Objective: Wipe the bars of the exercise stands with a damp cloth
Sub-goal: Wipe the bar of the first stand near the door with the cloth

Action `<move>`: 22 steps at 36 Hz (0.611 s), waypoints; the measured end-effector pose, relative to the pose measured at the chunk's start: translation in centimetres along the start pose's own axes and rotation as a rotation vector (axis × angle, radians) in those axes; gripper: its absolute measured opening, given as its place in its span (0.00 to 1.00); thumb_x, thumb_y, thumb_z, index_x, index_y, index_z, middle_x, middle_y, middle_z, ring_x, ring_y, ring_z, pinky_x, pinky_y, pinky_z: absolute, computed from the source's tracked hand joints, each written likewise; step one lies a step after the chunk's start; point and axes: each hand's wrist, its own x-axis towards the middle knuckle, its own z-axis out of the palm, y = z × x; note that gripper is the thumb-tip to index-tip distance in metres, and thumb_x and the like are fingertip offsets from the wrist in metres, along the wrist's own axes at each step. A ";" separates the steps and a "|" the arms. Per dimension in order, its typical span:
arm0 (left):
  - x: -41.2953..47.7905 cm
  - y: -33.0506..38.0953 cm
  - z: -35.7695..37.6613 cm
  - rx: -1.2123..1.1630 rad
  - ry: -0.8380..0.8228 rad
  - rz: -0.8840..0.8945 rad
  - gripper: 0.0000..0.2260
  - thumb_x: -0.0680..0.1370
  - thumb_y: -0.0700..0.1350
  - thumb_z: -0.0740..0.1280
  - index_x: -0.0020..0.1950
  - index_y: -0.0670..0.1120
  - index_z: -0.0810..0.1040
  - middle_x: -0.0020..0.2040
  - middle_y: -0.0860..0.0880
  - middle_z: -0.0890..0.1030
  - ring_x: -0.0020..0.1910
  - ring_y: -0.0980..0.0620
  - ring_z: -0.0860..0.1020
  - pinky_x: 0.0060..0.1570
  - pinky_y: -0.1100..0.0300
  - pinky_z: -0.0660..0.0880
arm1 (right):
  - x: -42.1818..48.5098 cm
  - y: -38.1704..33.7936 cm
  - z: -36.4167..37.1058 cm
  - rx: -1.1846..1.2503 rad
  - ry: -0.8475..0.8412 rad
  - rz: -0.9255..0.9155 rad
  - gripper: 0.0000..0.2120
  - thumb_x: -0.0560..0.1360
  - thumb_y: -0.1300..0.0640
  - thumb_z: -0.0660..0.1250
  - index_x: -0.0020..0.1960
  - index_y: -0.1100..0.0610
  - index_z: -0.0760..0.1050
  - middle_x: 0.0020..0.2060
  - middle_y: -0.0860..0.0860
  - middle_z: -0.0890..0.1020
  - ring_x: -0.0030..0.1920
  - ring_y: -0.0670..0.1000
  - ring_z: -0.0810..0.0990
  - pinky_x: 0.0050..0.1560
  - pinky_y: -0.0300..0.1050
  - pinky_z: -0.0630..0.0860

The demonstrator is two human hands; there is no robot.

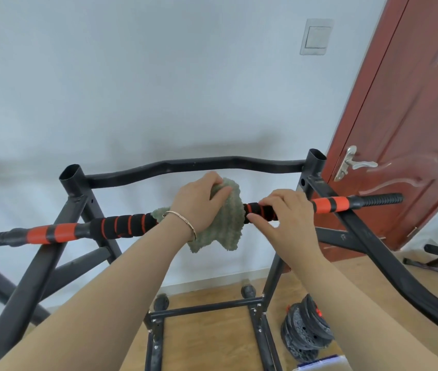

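Hands, two, share one padded bar [125, 224]: left hand [199, 202] clutches one green cloth [229, 219], right hand [285, 213] grips bar.

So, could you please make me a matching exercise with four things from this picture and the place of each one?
Things:
1 cloth
2 weight plates
3 door handle
4 bracelet

Places:
a on the floor
b on the left wrist
c over the striped bar
d on the red-brown door

Pairs: 1-c, 2-a, 3-d, 4-b
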 end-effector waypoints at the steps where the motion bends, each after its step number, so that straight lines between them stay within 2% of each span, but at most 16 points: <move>1: 0.0 0.3 -0.3 -0.084 0.000 0.010 0.08 0.82 0.54 0.60 0.51 0.50 0.71 0.37 0.53 0.76 0.37 0.54 0.73 0.36 0.60 0.68 | -0.2 -0.6 0.1 -0.022 -0.027 0.005 0.25 0.74 0.34 0.63 0.52 0.55 0.81 0.52 0.51 0.79 0.56 0.55 0.75 0.62 0.54 0.68; 3: -0.2 1.2 -0.9 -0.201 0.018 0.045 0.07 0.82 0.51 0.62 0.50 0.49 0.70 0.37 0.54 0.75 0.35 0.58 0.71 0.35 0.65 0.66 | -0.3 -1.8 0.5 -0.045 -0.079 0.021 0.28 0.73 0.31 0.61 0.54 0.53 0.82 0.57 0.51 0.79 0.62 0.53 0.72 0.69 0.59 0.65; 5: -0.4 2.2 -1.2 -0.289 0.031 0.084 0.06 0.82 0.49 0.63 0.49 0.49 0.70 0.36 0.56 0.74 0.35 0.59 0.71 0.35 0.68 0.67 | 0.3 -2.6 0.8 -0.008 -0.097 0.052 0.23 0.73 0.34 0.64 0.49 0.52 0.82 0.57 0.50 0.79 0.62 0.52 0.71 0.69 0.62 0.64; 7: -0.5 3.2 -1.3 -0.333 0.036 0.107 0.05 0.82 0.48 0.63 0.48 0.48 0.69 0.34 0.57 0.73 0.33 0.62 0.71 0.35 0.70 0.67 | 1.4 -2.8 0.6 0.078 -0.113 0.111 0.15 0.73 0.42 0.67 0.39 0.53 0.80 0.48 0.47 0.81 0.53 0.53 0.75 0.59 0.61 0.72; 9: -0.1 3.6 -1.4 -0.304 0.068 0.118 0.06 0.82 0.48 0.63 0.49 0.47 0.69 0.33 0.56 0.71 0.32 0.60 0.69 0.34 0.69 0.66 | 2.4 -2.5 0.0 0.229 -0.146 0.187 0.15 0.74 0.48 0.66 0.32 0.54 0.75 0.34 0.44 0.78 0.41 0.52 0.76 0.46 0.59 0.75; 10: 0.3 3.5 -1.4 -0.272 0.095 0.110 0.07 0.82 0.49 0.63 0.49 0.48 0.68 0.33 0.55 0.71 0.32 0.59 0.69 0.34 0.66 0.67 | 2.7 -2.2 -0.4 0.314 -0.165 0.239 0.15 0.74 0.48 0.65 0.31 0.53 0.75 0.32 0.45 0.78 0.39 0.52 0.76 0.44 0.59 0.75; 12: 1.3 3.2 -1.4 -0.181 0.152 0.078 0.08 0.81 0.52 0.64 0.49 0.50 0.68 0.35 0.54 0.74 0.35 0.54 0.73 0.38 0.56 0.71 | 3.2 -1.7 -1.2 0.374 -0.181 0.326 0.14 0.75 0.44 0.64 0.35 0.50 0.78 0.36 0.44 0.81 0.45 0.50 0.79 0.49 0.58 0.77; 14: 2.5 2.7 -1.0 -0.002 0.175 0.026 0.11 0.80 0.56 0.64 0.54 0.51 0.69 0.44 0.52 0.78 0.44 0.48 0.76 0.45 0.52 0.72 | 3.7 -1.2 -2.0 0.324 -0.242 0.376 0.12 0.75 0.41 0.67 0.39 0.48 0.79 0.44 0.41 0.81 0.53 0.47 0.77 0.55 0.50 0.74; 16: 3.3 2.3 -0.2 0.321 0.177 -0.007 0.18 0.79 0.60 0.63 0.63 0.51 0.69 0.57 0.50 0.76 0.56 0.45 0.73 0.54 0.50 0.69 | 4.3 -0.6 -2.9 0.298 -0.316 0.395 0.11 0.78 0.43 0.67 0.45 0.50 0.79 0.48 0.40 0.79 0.53 0.43 0.74 0.52 0.43 0.69; 18: 3.5 2.6 1.0 0.513 0.204 0.044 0.21 0.79 0.61 0.61 0.68 0.51 0.69 0.63 0.48 0.72 0.61 0.43 0.70 0.58 0.49 0.66 | 5.3 0.3 -3.4 0.229 -0.333 0.341 0.10 0.80 0.46 0.65 0.50 0.53 0.78 0.49 0.43 0.79 0.52 0.45 0.75 0.52 0.43 0.69; 20: 2.9 3.2 2.6 0.587 0.165 0.173 0.18 0.81 0.58 0.59 0.67 0.52 0.71 0.63 0.49 0.73 0.61 0.44 0.71 0.58 0.49 0.67 | 6.6 1.2 -3.4 0.093 -0.391 0.304 0.13 0.82 0.48 0.60 0.50 0.56 0.77 0.47 0.49 0.80 0.49 0.51 0.78 0.50 0.50 0.75; 22: 2.1 3.5 4.0 0.673 -0.059 0.250 0.14 0.82 0.54 0.59 0.65 0.51 0.70 0.56 0.50 0.75 0.54 0.46 0.75 0.53 0.48 0.73 | 7.9 1.7 -2.9 -0.060 -0.540 0.297 0.16 0.83 0.50 0.56 0.49 0.60 0.76 0.43 0.55 0.81 0.47 0.57 0.80 0.48 0.55 0.78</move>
